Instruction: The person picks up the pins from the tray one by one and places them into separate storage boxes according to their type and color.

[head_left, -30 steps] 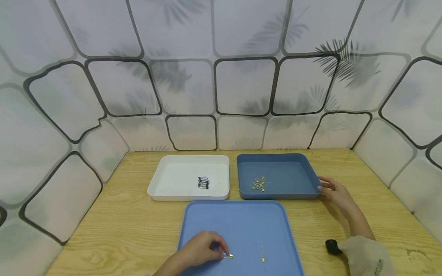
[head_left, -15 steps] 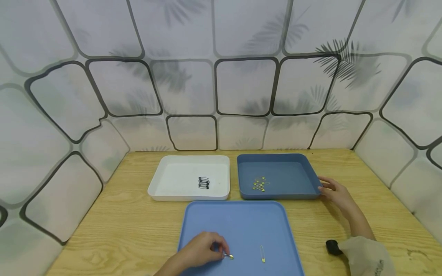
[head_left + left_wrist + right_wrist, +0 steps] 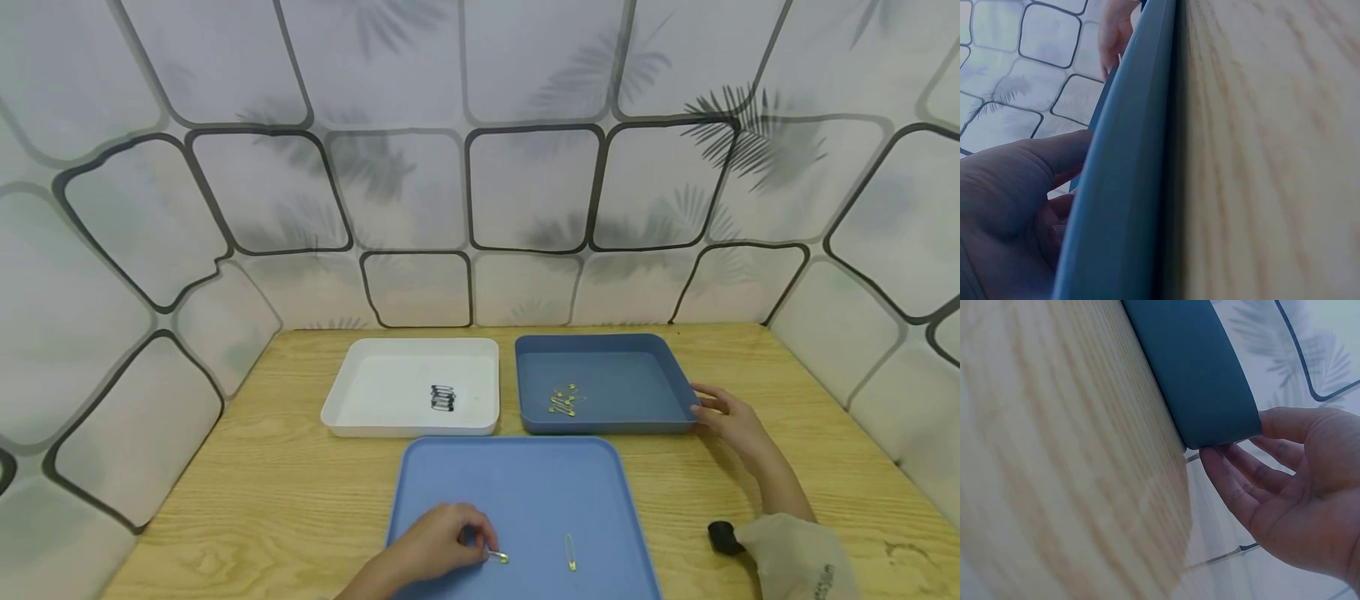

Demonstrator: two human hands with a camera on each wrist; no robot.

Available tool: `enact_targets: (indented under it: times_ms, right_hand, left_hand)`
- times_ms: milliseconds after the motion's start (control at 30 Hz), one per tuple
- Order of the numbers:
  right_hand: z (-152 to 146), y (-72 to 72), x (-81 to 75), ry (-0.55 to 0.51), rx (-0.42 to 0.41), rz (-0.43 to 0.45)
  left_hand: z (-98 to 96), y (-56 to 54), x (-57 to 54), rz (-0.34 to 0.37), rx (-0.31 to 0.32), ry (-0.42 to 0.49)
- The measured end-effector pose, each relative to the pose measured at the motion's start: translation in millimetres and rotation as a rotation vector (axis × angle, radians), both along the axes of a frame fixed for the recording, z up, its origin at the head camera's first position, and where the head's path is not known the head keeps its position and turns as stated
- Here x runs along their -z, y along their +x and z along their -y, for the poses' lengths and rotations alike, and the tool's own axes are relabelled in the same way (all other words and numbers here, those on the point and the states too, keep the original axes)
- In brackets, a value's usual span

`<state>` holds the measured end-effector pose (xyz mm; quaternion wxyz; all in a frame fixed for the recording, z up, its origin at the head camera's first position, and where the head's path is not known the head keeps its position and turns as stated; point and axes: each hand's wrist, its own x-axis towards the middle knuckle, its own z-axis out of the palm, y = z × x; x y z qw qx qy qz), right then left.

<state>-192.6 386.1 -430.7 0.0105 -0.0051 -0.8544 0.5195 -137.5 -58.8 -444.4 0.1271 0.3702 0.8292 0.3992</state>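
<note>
On the light blue tray [image 3: 517, 467] my left hand [image 3: 442, 542] pinches a safety pin [image 3: 501, 557] with a yellow head between thumb and fingertips; the pin's other end is hidden by the fingers. To its right another yellow-headed safety pin [image 3: 570, 553] lies lengthwise on the same tray. At the far right my right hand [image 3: 742, 429] holds the dark blue tray [image 3: 630, 387] at its right side. The right wrist view shows thumb and fingers against that tray's wall [image 3: 1204, 375]. In the left wrist view, the light blue tray's side [image 3: 1125, 150] hides the pin.
Yellow safety pins [image 3: 564, 400] lie loosely in the dark blue tray. Beside it a white tray [image 3: 375, 392] holds several black safety pins [image 3: 442, 397] in a row. All trays stand on a wooden table [image 3: 262, 483], with a patterned cloth [image 3: 405, 183] behind.
Little differs. The pin in my left hand has tilted slightly, its yellow head shifting a touch. My right hand stays at the dark blue tray.
</note>
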Motion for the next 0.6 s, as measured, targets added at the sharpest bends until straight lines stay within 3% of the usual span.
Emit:
enact_targets:
  times_ms: [367, 600]
  right_hand:
    - [0.6, -0.1, -0.4, -0.021, 0.0, 0.004]
    - [0.4, -0.6, 0.0, -0.017, 0.0, 0.003]
  left_hand:
    - [0.9, 0.1, 0.5, -0.017, -0.026, -0.036]
    - [0.3, 0.8, -2.3, -0.019, 0.002, -0.052]
